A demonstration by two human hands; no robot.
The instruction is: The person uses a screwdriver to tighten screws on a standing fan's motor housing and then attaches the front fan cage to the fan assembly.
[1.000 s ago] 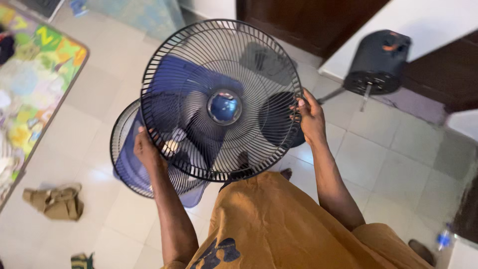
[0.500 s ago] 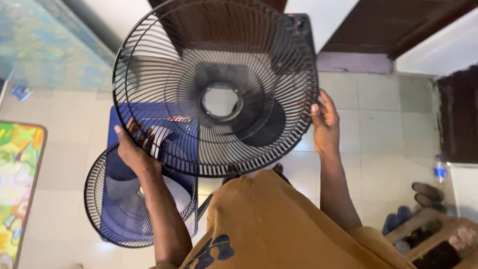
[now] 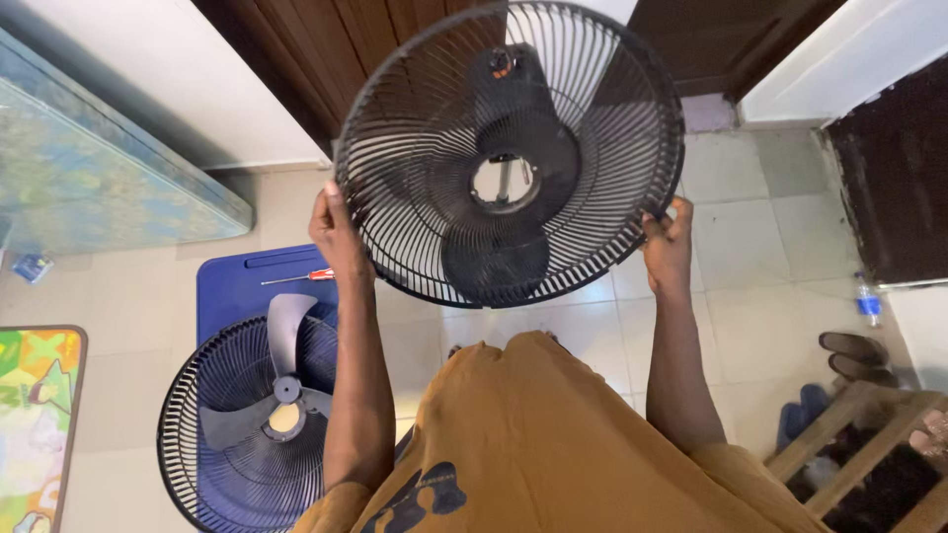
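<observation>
Both hands hold a round black wire fan guard (image 3: 434, 148) up in front of the body, above the tiled floor (image 3: 750, 296): the left hand (image 3: 336, 232) has its grip closed on the guard's left rim and the right hand (image 3: 670, 247) has its grip closed on the lower right rim. Through the hole in the guard's centre a black fan motor (image 3: 513, 94) on its pole shows behind. On the floor at the lower left, a second black guard (image 3: 212, 449) lies like a bowl with a grey fan blade (image 3: 281, 380) inside it, partly on a blue board (image 3: 232, 291) that also carries a red-handled screwdriver (image 3: 298, 277).
</observation>
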